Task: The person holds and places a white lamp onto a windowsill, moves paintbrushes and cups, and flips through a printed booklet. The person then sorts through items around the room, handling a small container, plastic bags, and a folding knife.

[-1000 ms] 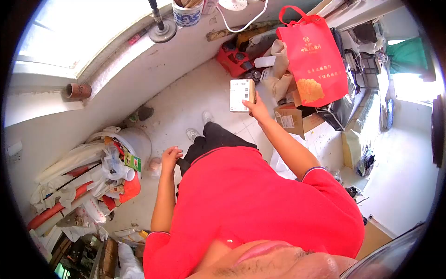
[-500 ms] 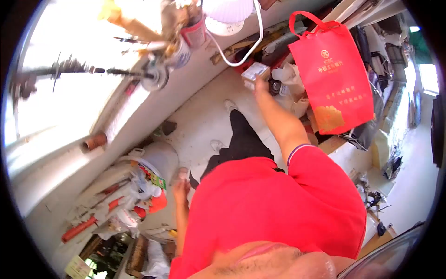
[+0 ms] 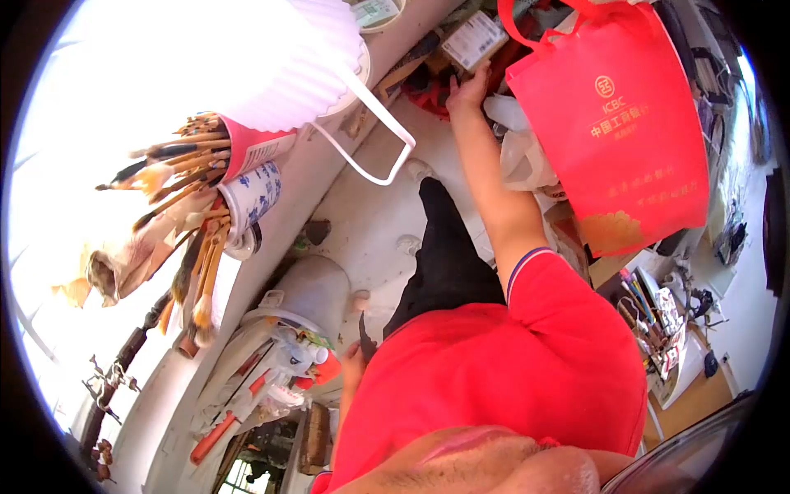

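Observation:
My right hand [image 3: 469,89] reaches forward with its fingers apart. Its fingertips are at the near edge of a small cardboard box [image 3: 475,39] with a white printed label; whether they touch it I cannot tell. The box is among piled things beside the red bag [image 3: 613,136]. Low by my left side, my left hand [image 3: 354,362] is closed around a thin, dark, pointed strip [image 3: 366,336], whose kind I cannot make out. Part of that hand is hidden by my red shirt.
On the bright sill at left are brushes [image 3: 206,309] in a blue-and-white pot [image 3: 251,196] and a red tin [image 3: 257,148]. A white ribbed object with a looped white strap [image 3: 387,174] hangs over the walkway. A bucket [image 3: 313,288] and cluttered items stand below.
My right hand has reached farther forward, and the labelled box has moved with it past the bag's near corner. The fingers have spread. My view has swung, bringing the brushes closer.

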